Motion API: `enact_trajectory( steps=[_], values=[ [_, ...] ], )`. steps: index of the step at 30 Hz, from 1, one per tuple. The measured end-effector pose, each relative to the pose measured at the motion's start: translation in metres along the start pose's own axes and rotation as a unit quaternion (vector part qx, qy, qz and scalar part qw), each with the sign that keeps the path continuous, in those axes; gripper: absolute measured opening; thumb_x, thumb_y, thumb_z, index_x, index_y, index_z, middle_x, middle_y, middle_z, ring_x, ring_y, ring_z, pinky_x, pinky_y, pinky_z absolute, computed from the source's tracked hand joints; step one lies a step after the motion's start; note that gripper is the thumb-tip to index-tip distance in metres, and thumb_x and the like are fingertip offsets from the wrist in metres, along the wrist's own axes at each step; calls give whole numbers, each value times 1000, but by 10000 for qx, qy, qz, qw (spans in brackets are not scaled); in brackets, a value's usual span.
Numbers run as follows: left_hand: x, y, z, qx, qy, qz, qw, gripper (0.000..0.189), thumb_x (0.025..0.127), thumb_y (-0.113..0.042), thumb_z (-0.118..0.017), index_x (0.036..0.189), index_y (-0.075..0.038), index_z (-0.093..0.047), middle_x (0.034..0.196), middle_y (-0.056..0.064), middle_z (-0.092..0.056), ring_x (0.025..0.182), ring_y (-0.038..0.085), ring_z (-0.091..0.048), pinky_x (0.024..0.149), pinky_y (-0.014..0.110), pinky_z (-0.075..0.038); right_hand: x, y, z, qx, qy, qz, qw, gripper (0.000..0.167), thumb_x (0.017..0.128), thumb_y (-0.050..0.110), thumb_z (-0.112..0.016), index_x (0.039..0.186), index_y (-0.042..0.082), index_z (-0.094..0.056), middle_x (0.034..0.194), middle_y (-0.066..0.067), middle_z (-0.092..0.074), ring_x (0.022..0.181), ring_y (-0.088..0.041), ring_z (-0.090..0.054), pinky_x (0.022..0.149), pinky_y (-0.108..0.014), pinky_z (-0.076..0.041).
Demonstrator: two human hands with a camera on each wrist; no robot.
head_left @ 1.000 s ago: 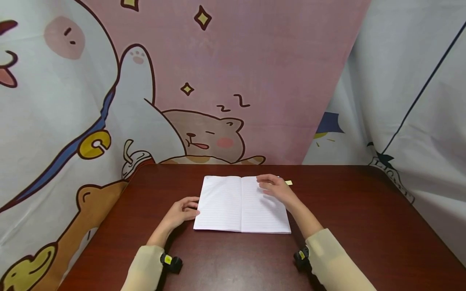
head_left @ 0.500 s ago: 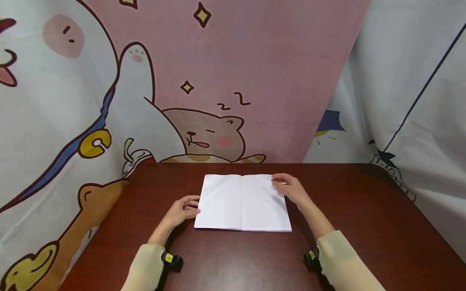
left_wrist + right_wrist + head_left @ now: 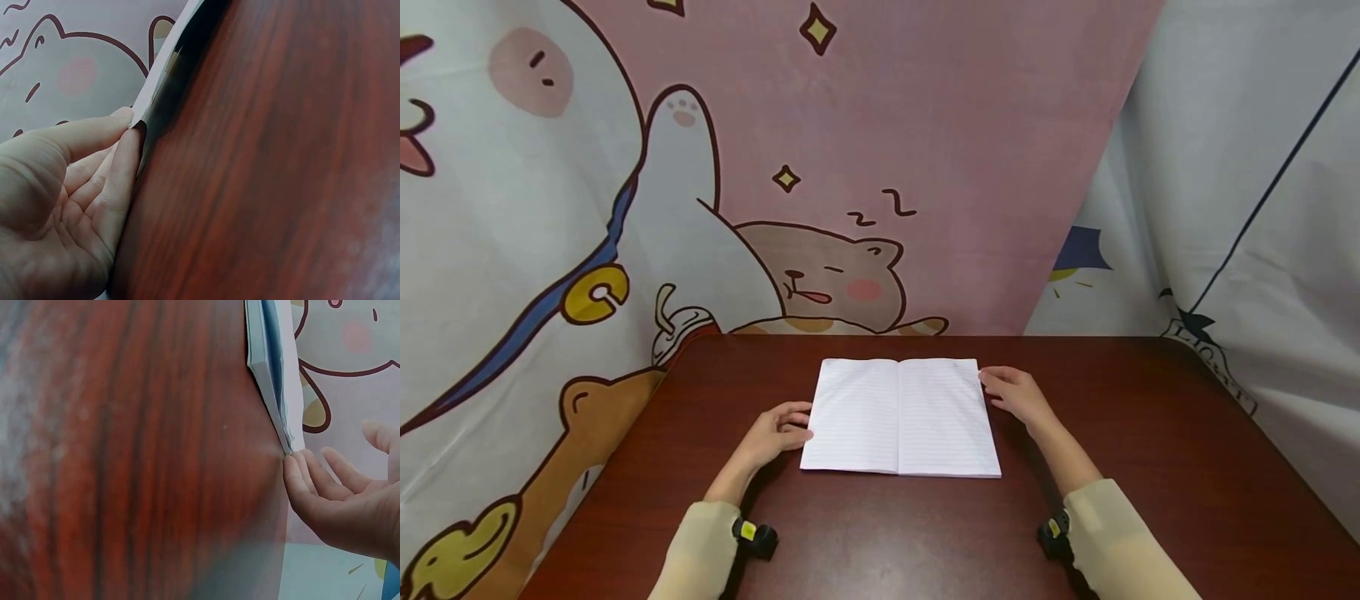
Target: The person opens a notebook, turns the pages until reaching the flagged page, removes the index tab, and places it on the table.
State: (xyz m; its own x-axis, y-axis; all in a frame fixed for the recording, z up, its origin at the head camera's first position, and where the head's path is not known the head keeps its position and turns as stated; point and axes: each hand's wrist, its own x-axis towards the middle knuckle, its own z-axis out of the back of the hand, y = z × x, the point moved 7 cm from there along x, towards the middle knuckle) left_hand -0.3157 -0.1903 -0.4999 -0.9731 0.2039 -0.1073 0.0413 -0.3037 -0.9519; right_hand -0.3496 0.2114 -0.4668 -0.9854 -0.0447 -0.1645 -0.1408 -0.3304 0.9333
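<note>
An open notebook (image 3: 857,417) with white lined pages lies flat on the brown table in the head view. At its left edge my left hand (image 3: 772,435) pinches the cover and pages. The left wrist view shows that thumb (image 3: 100,134) on top and the fingers underneath. My right hand (image 3: 1017,393) is beside the upper right edge. In the right wrist view its fingertips (image 3: 292,467) touch the corner of the notebook (image 3: 265,369), while the thumb (image 3: 378,434) stands apart from the pages.
The dark red-brown table (image 3: 880,533) extends around the notebook on all sides. Behind it hangs a pink and white cloth (image 3: 970,167) with cartoon animals. A white cloth (image 3: 1262,208) hangs at the right. A small black camera (image 3: 763,542) sits on the left wrist.
My right hand has moved rightward off the right page to the notebook's upper right edge, uncovering that page. The left hand has stayed at the left edge.
</note>
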Motion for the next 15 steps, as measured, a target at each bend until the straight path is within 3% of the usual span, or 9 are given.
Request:
enact_trajectory(
  steps=[7, 15],
  values=[
    [0, 1, 1, 21, 11, -7, 10000, 52, 90, -5, -71, 138, 1, -53, 120, 23, -62, 92, 15, -65, 83, 33, -59, -1, -2, -3, -71, 141, -85, 9998, 52, 105, 29, -49, 143, -7, -44, 147, -30, -46, 134, -44, -49, 109, -51, -44],
    [0, 0, 1, 69, 15, -26, 10000, 52, 91, -6, -71, 139, 2, -52, 121, 24, -62, 92, 15, -65, 82, 32, -60, -1, -5, -3, -91, 4, -216, 9997, 52, 105, 29, -49, 145, -4, -43, 149, -30, -44, 135, -44, -48, 110, -51, -43]
  ],
)
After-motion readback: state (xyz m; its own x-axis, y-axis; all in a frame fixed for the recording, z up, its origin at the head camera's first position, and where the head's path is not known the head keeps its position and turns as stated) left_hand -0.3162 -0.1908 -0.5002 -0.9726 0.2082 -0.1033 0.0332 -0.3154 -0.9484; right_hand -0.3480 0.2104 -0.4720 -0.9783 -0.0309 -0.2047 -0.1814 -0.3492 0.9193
